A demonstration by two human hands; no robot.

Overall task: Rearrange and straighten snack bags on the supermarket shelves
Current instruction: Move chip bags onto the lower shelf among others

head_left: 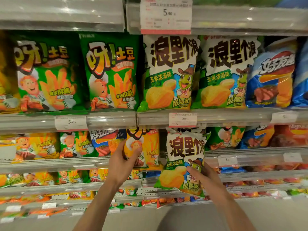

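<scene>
Left hand (122, 161) curled round a yellow fries bag (146, 147) on the second shelf at frame centre, right hand (202, 175) pinching a white-and-green chip bag (182, 157) held off the shelf, lower right of centre.

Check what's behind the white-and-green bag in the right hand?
The white-and-green bag, held by the right hand, covers part of a shelf rail and a green bag behind it. What is directly behind its middle is hidden.
</scene>
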